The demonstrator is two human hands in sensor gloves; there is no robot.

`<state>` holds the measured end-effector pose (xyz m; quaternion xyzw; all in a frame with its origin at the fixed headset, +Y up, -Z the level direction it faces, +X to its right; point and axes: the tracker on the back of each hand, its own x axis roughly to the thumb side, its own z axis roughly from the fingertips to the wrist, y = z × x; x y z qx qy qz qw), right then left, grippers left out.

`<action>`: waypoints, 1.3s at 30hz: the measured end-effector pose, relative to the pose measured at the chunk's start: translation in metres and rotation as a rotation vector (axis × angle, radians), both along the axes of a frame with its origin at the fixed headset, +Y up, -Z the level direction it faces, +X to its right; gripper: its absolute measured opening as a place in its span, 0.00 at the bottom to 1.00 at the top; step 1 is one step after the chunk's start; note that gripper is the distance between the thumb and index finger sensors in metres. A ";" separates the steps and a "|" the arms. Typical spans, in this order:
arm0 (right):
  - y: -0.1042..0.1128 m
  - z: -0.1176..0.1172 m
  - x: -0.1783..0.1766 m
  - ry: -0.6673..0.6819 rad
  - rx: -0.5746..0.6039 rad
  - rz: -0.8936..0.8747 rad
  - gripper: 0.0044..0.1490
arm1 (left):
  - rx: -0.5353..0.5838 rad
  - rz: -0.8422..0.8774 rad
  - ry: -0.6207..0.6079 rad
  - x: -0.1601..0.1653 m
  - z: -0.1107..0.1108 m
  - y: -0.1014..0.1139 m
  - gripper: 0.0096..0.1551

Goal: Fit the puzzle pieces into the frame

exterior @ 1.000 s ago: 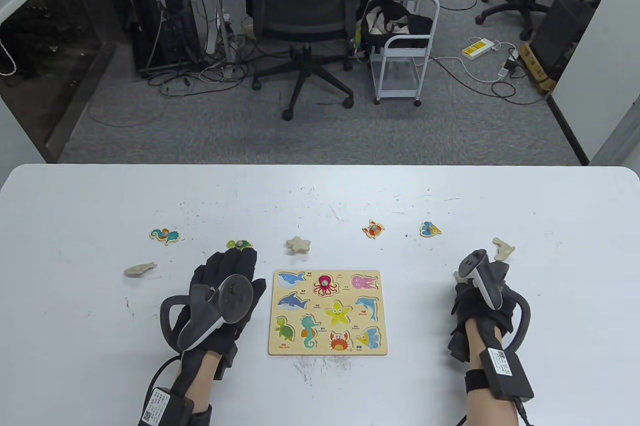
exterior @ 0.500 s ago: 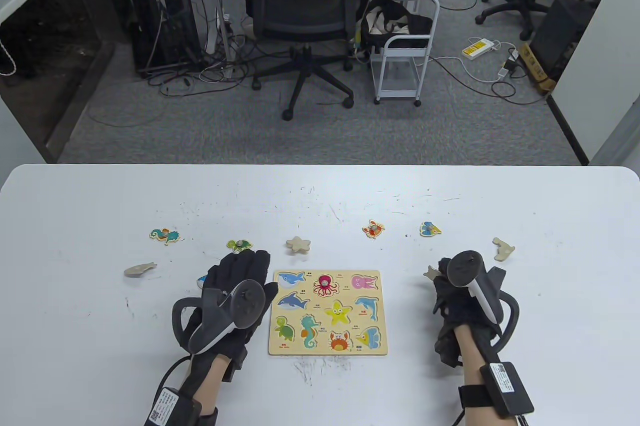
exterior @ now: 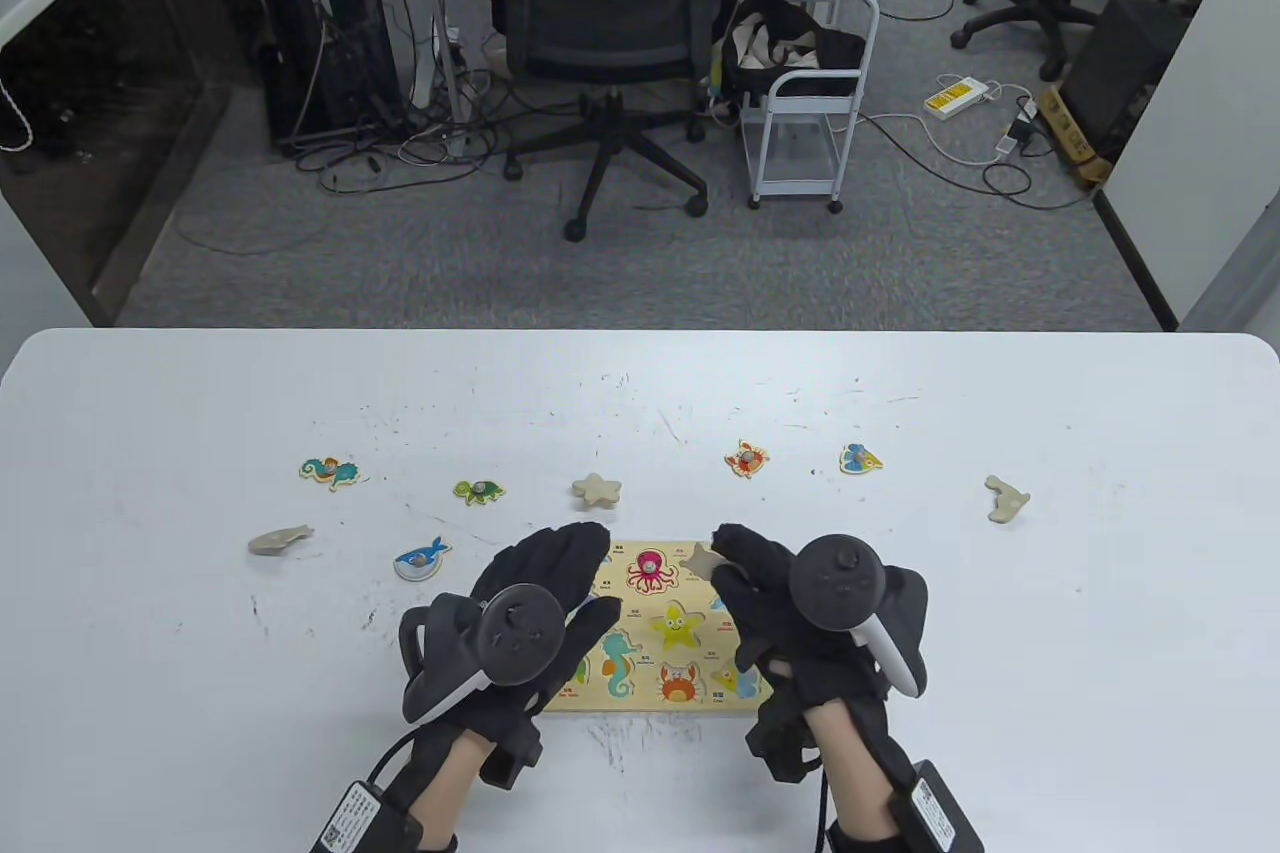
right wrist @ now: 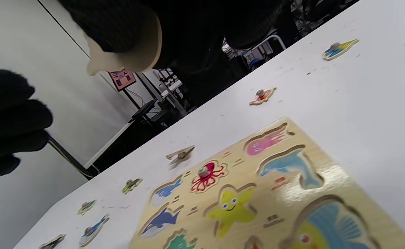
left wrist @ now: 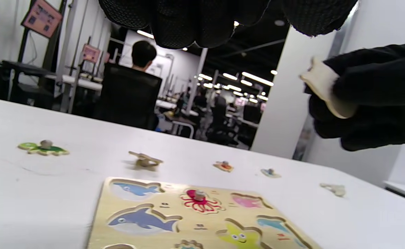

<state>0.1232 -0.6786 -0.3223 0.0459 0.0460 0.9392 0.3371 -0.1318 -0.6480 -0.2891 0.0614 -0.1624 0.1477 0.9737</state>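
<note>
The wooden puzzle frame (exterior: 645,701) lies at the table's front centre, with an octopus piece (exterior: 651,570) seated in it. It also shows in the left wrist view (left wrist: 188,218) and the right wrist view (right wrist: 244,173). My right hand (exterior: 735,553) holds a pale, face-down wooden piece (exterior: 700,558) above the frame's upper right; the piece also shows in the wrist views (left wrist: 327,91) (right wrist: 126,52). My left hand (exterior: 560,553) is spread and empty over the frame's left side, hiding the pictures there.
Loose pieces lie behind the frame: seahorse (exterior: 329,471), turtle (exterior: 479,491), face-down star (exterior: 597,489), crab (exterior: 747,458), fish (exterior: 859,459), a pale piece (exterior: 1006,498). A blue whale piece (exterior: 421,558) and a pale piece (exterior: 280,540) lie at the left.
My right hand has carried the pale piece left from the table's right side to over the frame. My left hand has moved right over the frame, uncovering the blue whale piece.
</note>
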 end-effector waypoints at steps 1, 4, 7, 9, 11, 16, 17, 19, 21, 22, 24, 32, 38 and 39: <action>0.000 0.001 -0.005 0.015 -0.002 0.003 0.30 | 0.020 0.000 -0.007 0.003 0.003 0.002 0.43; -0.003 0.002 -0.014 0.025 0.012 0.002 0.30 | 0.040 -0.009 -0.034 0.010 0.008 0.003 0.43; -0.006 0.005 -0.021 0.039 0.013 -0.021 0.30 | 0.045 -0.032 -0.055 0.018 0.011 0.001 0.42; -0.007 0.006 -0.024 0.047 0.016 -0.047 0.30 | 0.041 -0.061 -0.059 0.023 0.012 -0.002 0.42; -0.008 0.006 -0.026 0.063 0.010 -0.081 0.30 | 0.038 -0.085 -0.051 0.025 0.012 -0.005 0.43; -0.014 0.004 -0.027 0.108 -0.084 -0.232 0.33 | 0.000 -0.068 -0.047 0.024 0.007 -0.013 0.46; -0.015 0.004 -0.027 0.118 -0.105 -0.267 0.33 | -0.013 -0.060 -0.051 0.024 0.006 -0.014 0.47; -0.016 0.005 -0.027 0.131 -0.124 -0.309 0.35 | -0.031 -0.045 -0.058 0.024 0.005 -0.016 0.48; -0.015 0.006 -0.027 0.149 -0.130 -0.329 0.37 | -0.038 -0.035 -0.059 0.024 0.004 -0.018 0.49; -0.015 0.006 -0.027 0.152 -0.130 -0.332 0.38 | -0.040 -0.029 -0.058 0.024 0.004 -0.018 0.49; -0.014 0.007 -0.028 0.154 -0.121 -0.330 0.38 | -0.046 -0.001 -0.056 0.023 0.003 -0.019 0.48; -0.008 0.012 -0.032 0.191 -0.080 -0.301 0.40 | -0.103 0.124 -0.063 0.014 -0.004 -0.024 0.44; -0.006 0.012 -0.030 0.213 -0.059 -0.285 0.37 | -0.196 0.266 -0.087 0.002 -0.014 -0.030 0.38; -0.006 0.011 -0.029 0.216 -0.061 -0.288 0.37 | -0.219 0.304 -0.094 -0.001 -0.016 -0.031 0.37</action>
